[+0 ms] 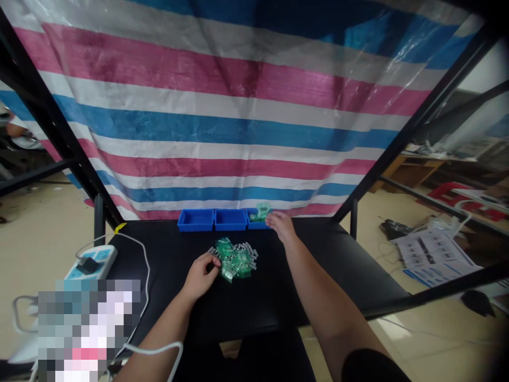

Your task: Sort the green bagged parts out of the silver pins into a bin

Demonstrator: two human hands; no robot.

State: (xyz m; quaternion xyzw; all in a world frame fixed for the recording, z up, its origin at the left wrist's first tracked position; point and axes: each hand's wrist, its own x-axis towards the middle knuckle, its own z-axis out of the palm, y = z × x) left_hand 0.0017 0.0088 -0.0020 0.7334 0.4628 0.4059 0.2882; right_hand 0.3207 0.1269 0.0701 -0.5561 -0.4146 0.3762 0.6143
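Observation:
A pile of small clear-green plastic bags (237, 263) lies on the black table, with several short silvery-grey pieces (249, 249) mixed in and around it. At the pile's left edge is my left hand (201, 275), its fingers curled and thumb and forefinger closed on the edge of a green bag. My right hand (281, 225) reaches to the right-hand blue bin (260, 226), its fingers together against a green bag (263, 210) that stands up above the rim. The fingertips are partly hidden there. More green bags lie in that bin.
A middle blue bin (230, 219) and a left blue bin (195, 219) join the right one in a row. A striped plastic sheet (238, 122) hangs behind the table (254, 313). On the left are a power strip (95, 262) and a white cable (146, 265).

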